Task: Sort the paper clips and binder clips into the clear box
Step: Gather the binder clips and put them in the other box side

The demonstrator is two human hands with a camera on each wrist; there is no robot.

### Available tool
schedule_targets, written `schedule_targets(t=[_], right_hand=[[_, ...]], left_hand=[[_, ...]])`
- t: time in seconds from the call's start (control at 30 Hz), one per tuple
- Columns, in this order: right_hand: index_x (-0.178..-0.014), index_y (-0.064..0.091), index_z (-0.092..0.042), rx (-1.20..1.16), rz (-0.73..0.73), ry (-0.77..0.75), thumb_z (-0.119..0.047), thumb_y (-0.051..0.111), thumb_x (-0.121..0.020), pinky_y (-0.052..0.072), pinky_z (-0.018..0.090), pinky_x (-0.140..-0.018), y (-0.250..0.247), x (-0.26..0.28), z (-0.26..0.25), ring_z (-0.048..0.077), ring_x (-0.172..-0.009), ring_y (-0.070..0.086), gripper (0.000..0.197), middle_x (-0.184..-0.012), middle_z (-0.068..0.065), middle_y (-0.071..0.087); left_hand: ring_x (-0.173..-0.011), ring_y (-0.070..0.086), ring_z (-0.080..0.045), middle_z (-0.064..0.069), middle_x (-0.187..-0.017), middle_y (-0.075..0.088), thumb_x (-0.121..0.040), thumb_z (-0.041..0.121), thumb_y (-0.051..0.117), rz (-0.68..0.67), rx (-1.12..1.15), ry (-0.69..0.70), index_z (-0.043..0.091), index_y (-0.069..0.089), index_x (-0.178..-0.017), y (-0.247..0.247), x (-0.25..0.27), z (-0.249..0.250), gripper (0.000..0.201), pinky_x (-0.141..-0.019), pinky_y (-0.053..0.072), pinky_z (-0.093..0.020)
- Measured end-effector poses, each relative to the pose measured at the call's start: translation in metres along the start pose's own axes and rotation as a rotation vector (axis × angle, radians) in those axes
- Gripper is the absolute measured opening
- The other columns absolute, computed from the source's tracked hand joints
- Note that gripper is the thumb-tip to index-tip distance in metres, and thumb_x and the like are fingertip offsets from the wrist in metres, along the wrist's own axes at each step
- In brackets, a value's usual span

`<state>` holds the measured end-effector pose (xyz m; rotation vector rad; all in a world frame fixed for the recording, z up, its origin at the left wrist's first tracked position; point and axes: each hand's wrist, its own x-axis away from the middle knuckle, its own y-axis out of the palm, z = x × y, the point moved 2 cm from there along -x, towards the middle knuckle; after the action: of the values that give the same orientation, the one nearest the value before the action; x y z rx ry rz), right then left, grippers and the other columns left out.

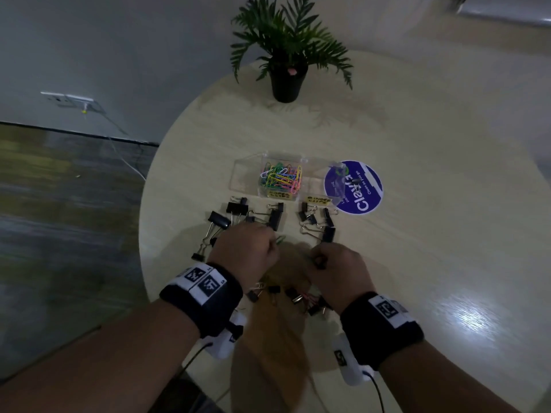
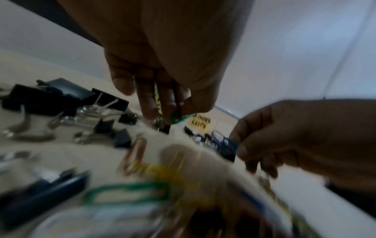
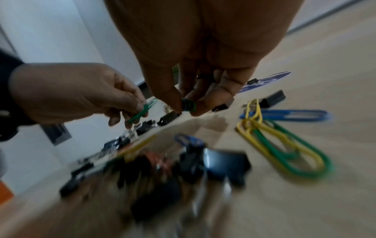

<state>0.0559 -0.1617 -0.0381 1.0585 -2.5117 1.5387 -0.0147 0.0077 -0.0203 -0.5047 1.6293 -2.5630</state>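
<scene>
Fingers (image 1: 272, 244) amid binder clips (image 1: 272, 217), before plant (image 1: 287, 43)

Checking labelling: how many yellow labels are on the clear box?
2 yellow labels: one on the clear plastic box's left compartment, holding coloured paper clips; one on its right compartment.

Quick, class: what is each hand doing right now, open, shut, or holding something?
Left hand: pinches a green paper clip.
Right hand: pinches another green clip between thumb and fingers.

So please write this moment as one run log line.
left hand: pinches green paper clip | right hand: pinches green paper clip | clear plastic box: coloured clips inside | black binder clips: on table
</scene>
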Motion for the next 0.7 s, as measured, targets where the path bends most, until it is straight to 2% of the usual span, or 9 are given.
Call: schedule_targets(t=[0.1, 0.17, 0.27, 0.3, 0.4, 0.47, 0.53, 0.6, 0.7], right_hand=[[-0.079, 0.067, -0.026, -0.139, 0.082, 0.038, -0.022, 0.066, -0.073, 0.052, 0.034, -0.065, -0.016, -0.009, 0.000, 0.018, -0.070, 0.062, 0.007, -0.073, -0.006, 0.067], [-0.077, 0.068, -0.026, -0.200, 0.121, 0.041, -0.021, 0.069, -0.071, 0.053, 0.033, -0.066, -0.030, -0.019, -0.005, 0.015, -0.069, 0.063, 0.009, -0.071, -0.008, 0.067], [-0.078, 0.067, -0.026, -0.276, 0.174, 0.015, -0.017, 0.071, -0.076, 0.049, 0.015, -0.056, -0.052, -0.042, -0.017, -0.002, -0.056, 0.060, 0.009, -0.067, -0.011, 0.066], [-0.078, 0.067, -0.024, -0.287, 0.192, 0.006, -0.016, 0.070, -0.078, 0.047, 0.014, -0.055, -0.058, -0.050, -0.021, -0.003, -0.055, 0.059, 0.008, -0.067, -0.011, 0.066], [-0.082, 0.070, -0.021, -0.238, 0.244, -0.031, -0.016, 0.067, -0.077, 0.048, 0.023, -0.068, -0.071, -0.075, -0.034, 0.010, -0.070, 0.063, 0.007, -0.074, -0.007, 0.069], [-0.081, 0.069, -0.024, -0.238, 0.236, -0.046, -0.016, 0.067, -0.078, 0.044, 0.021, -0.067, -0.074, -0.088, -0.042, 0.011, -0.072, 0.061, 0.009, -0.072, -0.009, 0.065], [-0.082, 0.069, -0.022, -0.206, 0.236, -0.076, -0.016, 0.066, -0.079, 0.040, 0.020, -0.066, -0.074, -0.099, -0.051, 0.013, -0.073, 0.060, 0.007, -0.072, -0.007, 0.064], [-0.086, 0.071, -0.019, -0.153, 0.232, -0.112, -0.016, 0.064, -0.080, 0.044, 0.024, -0.068, -0.071, -0.111, -0.061, 0.018, -0.078, 0.062, 0.010, -0.079, 0.000, 0.069], [-0.096, 0.072, -0.019, -0.045, 0.147, -0.155, -0.018, 0.059, -0.085, 0.052, 0.036, -0.081, -0.063, -0.123, -0.073, 0.026, -0.092, 0.064, 0.017, -0.097, 0.006, 0.071]], left_hand=[[-0.077, 0.065, -0.018, 0.000, -0.082, 0.071, -0.083, 0.024, 0.065, 0.168, 0.311, -0.155, 0.018, 0.071, -0.085, -0.025, -0.011, 0.000, 0.009, -0.072, 0.053, -0.032], [-0.079, 0.067, -0.020, -0.001, -0.084, 0.074, -0.082, 0.024, 0.064, 0.299, 0.385, -0.211, 0.017, 0.073, -0.087, -0.040, -0.028, -0.003, 0.012, -0.076, 0.054, -0.034], [-0.085, 0.068, -0.027, -0.005, -0.091, 0.074, -0.086, 0.026, 0.060, 0.395, 0.293, -0.188, 0.017, 0.074, -0.093, -0.055, -0.058, -0.004, 0.018, -0.077, 0.055, -0.039], [-0.086, 0.068, -0.030, -0.007, -0.093, 0.074, -0.087, 0.027, 0.058, 0.399, 0.234, -0.167, 0.017, 0.074, -0.095, -0.057, -0.068, -0.005, 0.020, -0.077, 0.055, -0.040], [-0.090, 0.065, -0.034, -0.012, -0.099, 0.072, -0.094, 0.028, 0.052, 0.303, 0.078, -0.122, 0.016, 0.073, -0.102, -0.055, -0.088, -0.009, 0.025, -0.078, 0.054, -0.042], [-0.090, 0.065, -0.035, -0.013, -0.098, 0.071, -0.096, 0.028, 0.050, 0.276, 0.066, -0.101, 0.017, 0.072, -0.103, -0.055, -0.091, -0.010, 0.026, -0.076, 0.054, -0.042], [-0.092, 0.065, -0.034, -0.012, -0.101, 0.070, -0.096, 0.029, 0.051, 0.328, 0.078, -0.083, 0.019, 0.072, -0.106, -0.058, -0.086, -0.011, 0.025, -0.078, 0.054, -0.040], [-0.090, 0.065, -0.028, -0.008, -0.104, 0.070, -0.096, 0.031, 0.053, 0.409, 0.115, -0.084, 0.019, 0.071, -0.109, -0.060, -0.075, -0.016, 0.026, -0.080, 0.053, -0.036], [-0.082, 0.063, -0.021, -0.001, -0.101, 0.069, -0.095, 0.033, 0.055, 0.442, 0.175, -0.131, 0.022, 0.071, -0.105, -0.059, -0.056, -0.027, 0.022, -0.076, 0.052, -0.033]])
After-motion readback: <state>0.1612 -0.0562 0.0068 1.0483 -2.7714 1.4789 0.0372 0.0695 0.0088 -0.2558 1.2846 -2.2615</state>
